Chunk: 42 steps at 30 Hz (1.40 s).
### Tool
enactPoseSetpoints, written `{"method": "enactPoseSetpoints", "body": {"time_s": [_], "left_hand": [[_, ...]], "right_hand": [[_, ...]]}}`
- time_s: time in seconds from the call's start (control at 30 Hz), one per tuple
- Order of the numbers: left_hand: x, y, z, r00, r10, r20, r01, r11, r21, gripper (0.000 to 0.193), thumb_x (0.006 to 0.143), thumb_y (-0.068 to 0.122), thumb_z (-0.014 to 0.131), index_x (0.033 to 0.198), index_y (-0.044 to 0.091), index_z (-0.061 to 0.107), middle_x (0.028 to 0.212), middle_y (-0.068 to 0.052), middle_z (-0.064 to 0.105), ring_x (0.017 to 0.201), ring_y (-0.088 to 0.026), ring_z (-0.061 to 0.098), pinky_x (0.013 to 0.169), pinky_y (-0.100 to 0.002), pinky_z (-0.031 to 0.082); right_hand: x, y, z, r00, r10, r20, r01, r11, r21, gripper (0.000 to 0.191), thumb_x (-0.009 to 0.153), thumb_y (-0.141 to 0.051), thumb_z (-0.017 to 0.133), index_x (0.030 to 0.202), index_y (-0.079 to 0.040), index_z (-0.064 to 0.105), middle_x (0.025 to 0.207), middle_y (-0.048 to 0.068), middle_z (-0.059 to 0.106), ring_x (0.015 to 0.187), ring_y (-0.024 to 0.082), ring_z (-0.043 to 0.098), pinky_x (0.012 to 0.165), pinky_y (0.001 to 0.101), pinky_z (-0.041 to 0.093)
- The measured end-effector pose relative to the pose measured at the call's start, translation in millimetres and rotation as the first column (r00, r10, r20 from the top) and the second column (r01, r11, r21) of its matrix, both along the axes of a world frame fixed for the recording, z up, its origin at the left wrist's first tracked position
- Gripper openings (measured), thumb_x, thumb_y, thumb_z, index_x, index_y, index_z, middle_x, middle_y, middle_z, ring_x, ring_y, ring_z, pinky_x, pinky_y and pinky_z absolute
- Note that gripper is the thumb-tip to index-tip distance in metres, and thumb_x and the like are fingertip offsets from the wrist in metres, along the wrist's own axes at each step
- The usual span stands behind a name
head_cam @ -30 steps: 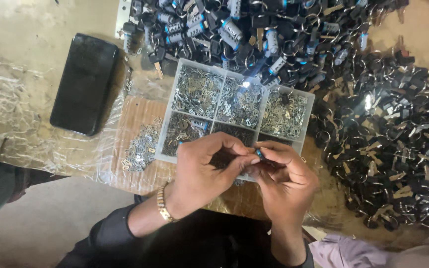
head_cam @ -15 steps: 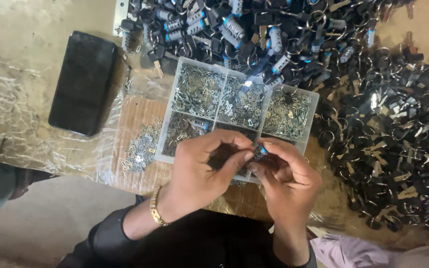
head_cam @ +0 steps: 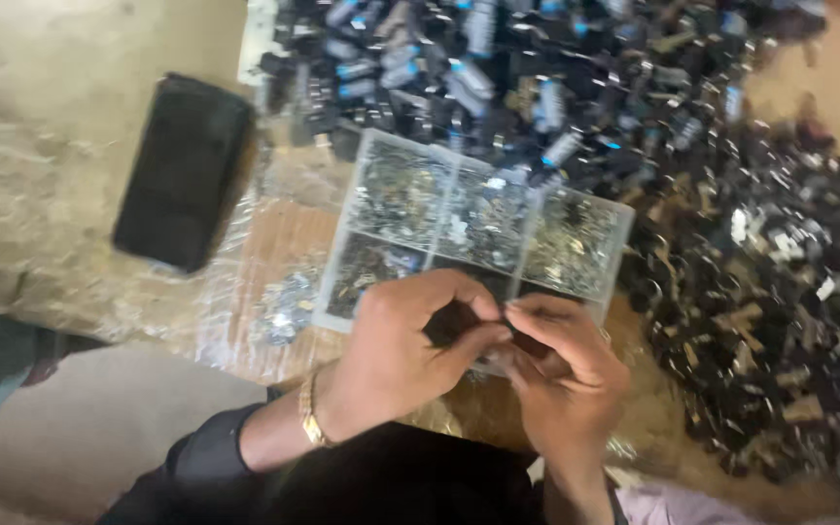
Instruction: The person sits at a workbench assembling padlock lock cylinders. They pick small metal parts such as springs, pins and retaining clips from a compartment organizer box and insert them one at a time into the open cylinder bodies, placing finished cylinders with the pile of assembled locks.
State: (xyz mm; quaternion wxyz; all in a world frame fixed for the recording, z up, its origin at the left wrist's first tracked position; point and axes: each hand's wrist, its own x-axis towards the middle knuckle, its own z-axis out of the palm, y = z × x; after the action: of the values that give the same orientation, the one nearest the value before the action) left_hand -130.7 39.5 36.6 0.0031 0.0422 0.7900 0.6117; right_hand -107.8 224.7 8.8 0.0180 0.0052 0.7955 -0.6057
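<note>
both hands pinch a small dark part over the compartment box.

A clear plastic compartment box is sitting on the plastic-wrapped work surface, holding small metal pieces in its divisions. Behind it and to its right, a large heap of small dark parts is spreading across the surface. A flat black rectangular case is lying well to the box's left. A small loose pile of metal bits is lying just beside the box's near left corner. The left hand and right hand are meeting fingertip to fingertip over the box's near edge, the left one overlapping its near compartments.
</note>
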Motion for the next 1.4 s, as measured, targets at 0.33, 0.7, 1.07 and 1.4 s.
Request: {"method": "enactPoseSetpoints", "body": {"time_s": [0.33,0.7,1.07,1.4], "left_hand": [[-4,-16,11,0.965,-0.044,-0.259,-0.052,0.934,-0.354,0.024,0.081,0.002,0.078,0.103,0.008,0.071,0.088,-0.007,0.072,0.081,-0.03,0.067,0.078,-0.04,0.053],[8,12,-11,0.962,0.027,0.273,-0.123,0.932,0.342,0.012,0.091,-0.001,0.076,0.099,-0.002,0.068,0.092,-0.007,0.08,0.086,-0.006,0.076,0.073,-0.022,0.064],[6,4,-4,0.986,-0.004,0.166,-0.028,0.982,0.186,0.009,0.089,0.002,0.079,0.094,0.0,0.071,0.085,-0.005,0.079,0.078,-0.007,0.077,0.067,-0.021,0.061],[6,6,-4,0.979,0.011,0.205,-0.055,0.976,0.209,0.012,0.089,0.002,0.077,0.099,0.0,0.07,0.088,-0.005,0.078,0.082,-0.008,0.078,0.07,-0.023,0.063]], "right_hand": [[-5,-5,-6,0.996,-0.09,0.024,0.093,0.976,-0.196,0.045,0.081,0.016,0.075,0.124,0.002,0.07,0.133,0.015,0.068,0.11,0.016,0.068,0.094,0.0251,0.058],[4,-1,-4,0.996,-0.09,0.022,0.092,0.977,-0.191,0.032,0.084,0.017,0.074,0.113,0.004,0.068,0.124,0.015,0.068,0.1,0.016,0.072,0.082,0.0218,0.062],[3,-3,-3,0.997,-0.066,-0.032,0.06,0.987,-0.147,0.033,0.081,0.019,0.076,0.109,0.004,0.068,0.121,0.016,0.069,0.1,0.016,0.073,0.083,0.0223,0.063],[3,-3,-2,0.998,-0.061,-0.024,0.056,0.982,-0.18,0.037,0.081,0.02,0.074,0.114,0.005,0.071,0.125,0.017,0.069,0.103,0.018,0.074,0.085,0.0242,0.064]]}}
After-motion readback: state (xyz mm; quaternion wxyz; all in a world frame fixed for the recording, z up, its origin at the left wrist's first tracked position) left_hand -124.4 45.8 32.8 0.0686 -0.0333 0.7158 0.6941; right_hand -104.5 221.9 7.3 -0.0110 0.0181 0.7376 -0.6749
